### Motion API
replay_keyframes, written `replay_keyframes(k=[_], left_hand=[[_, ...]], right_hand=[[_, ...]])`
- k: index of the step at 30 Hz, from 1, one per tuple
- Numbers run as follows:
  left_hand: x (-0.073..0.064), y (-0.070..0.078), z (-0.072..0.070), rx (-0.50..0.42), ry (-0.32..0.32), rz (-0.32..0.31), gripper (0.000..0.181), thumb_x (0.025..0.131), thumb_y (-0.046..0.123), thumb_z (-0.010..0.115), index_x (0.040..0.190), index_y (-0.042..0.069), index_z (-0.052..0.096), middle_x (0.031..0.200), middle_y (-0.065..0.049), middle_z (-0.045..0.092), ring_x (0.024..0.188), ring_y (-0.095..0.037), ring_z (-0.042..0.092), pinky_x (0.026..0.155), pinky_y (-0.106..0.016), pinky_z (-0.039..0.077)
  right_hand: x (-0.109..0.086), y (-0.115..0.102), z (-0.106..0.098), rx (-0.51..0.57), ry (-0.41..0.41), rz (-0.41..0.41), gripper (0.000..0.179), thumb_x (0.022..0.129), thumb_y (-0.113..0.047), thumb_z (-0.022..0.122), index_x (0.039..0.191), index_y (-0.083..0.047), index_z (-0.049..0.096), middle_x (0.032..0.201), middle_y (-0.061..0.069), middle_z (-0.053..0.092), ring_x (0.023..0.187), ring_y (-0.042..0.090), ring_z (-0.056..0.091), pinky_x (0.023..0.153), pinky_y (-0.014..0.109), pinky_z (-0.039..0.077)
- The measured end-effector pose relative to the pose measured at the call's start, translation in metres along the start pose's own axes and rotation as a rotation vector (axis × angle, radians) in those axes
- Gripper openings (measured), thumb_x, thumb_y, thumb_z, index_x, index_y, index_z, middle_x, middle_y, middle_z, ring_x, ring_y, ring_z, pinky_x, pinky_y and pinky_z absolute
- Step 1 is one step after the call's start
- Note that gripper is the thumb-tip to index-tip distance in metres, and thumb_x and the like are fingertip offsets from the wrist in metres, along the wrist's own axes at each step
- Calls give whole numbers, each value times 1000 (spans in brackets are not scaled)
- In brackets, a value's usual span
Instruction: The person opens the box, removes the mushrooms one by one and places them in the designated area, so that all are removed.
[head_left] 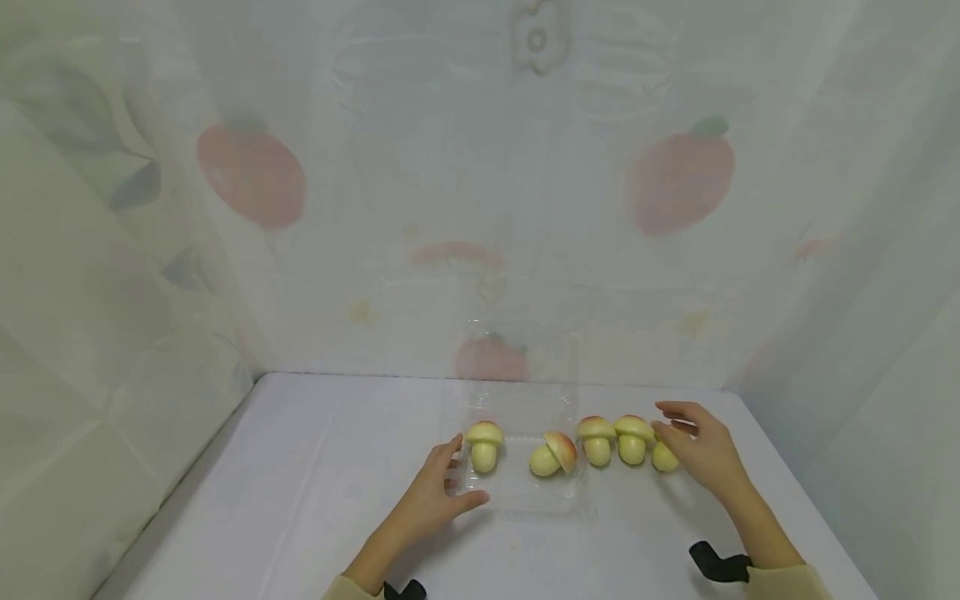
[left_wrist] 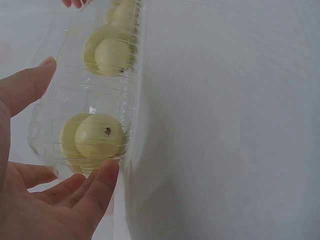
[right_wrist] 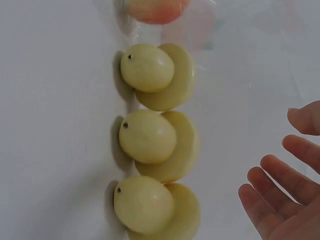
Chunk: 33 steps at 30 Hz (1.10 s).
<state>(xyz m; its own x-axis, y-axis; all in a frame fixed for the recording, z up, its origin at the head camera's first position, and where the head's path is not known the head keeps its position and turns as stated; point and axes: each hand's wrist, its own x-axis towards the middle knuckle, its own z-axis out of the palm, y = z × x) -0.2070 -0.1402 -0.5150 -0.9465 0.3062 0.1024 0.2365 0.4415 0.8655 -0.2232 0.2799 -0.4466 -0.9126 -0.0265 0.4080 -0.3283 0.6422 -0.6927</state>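
Note:
A clear plastic box [head_left: 517, 497] with its lid raised at the back lies on the table. Inside are two toy mushrooms: one upright mushroom [head_left: 484, 457] at the left end, one tilted mushroom [head_left: 562, 452] at the right. My left hand [head_left: 431, 496] is at the box's left end, thumb and fingers spread; in the left wrist view its fingertips [left_wrist: 107, 172] appear to touch the end wall. To the box's right, three more mushrooms [head_left: 632, 448] stand side by side. Beside the rightmost mushroom [head_left: 664, 457], partly covering it, my right hand [head_left: 705, 454] hovers with fingers apart, holding nothing.
The white table [head_left: 300, 500] meets a hanging printed curtain [head_left: 450, 167] at the back, with more sheeting at both sides. Black straps [head_left: 718, 563] stick out near the wrists.

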Motion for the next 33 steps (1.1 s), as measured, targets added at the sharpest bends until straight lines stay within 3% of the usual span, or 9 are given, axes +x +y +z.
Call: replay_keyframes(k=[5,9,13,21,33], left_hand=[[0,-3,0,-3,-3,-5,103,84,41,85,159,3,25,150,-18,39,130,-37,51,101,-38,54],[0,-3,-1,0,-7,-11,104,84,44,84,160,4,25,151,-17,39,130,-37,52,101,-38,54],[0,-1,-1,12,-7,-4,102,85,40,83,159,2,25,151,-18,39,129,-38,52,100,-40,54],[1,1,-1,26,-4,7,101,86,37,84,159,0,25,149,-21,39,129,-41,52,100,-41,54],[-1,0,-2,-9,-25,9,98,86,38,83,159,4,27,150,-19,39,131,-40,50,100,-40,54]], right_hand=[[-1,-10,7,4,-3,-19,35,96,-15,73,125,3,65,124,19,66,114,38,62,93,14,51],[-1,-16,13,2,-10,-31,34,96,-15,73,123,3,66,124,18,67,113,38,64,95,36,56],[0,-21,20,9,-16,-47,33,94,-12,74,122,3,67,122,16,68,112,37,64,94,53,55],[1,-29,31,28,4,-142,30,89,-6,77,117,1,69,116,13,70,108,34,65,90,48,58],[3,-36,37,35,-21,-135,29,91,-7,76,118,2,68,117,15,69,109,36,66,92,51,57]])
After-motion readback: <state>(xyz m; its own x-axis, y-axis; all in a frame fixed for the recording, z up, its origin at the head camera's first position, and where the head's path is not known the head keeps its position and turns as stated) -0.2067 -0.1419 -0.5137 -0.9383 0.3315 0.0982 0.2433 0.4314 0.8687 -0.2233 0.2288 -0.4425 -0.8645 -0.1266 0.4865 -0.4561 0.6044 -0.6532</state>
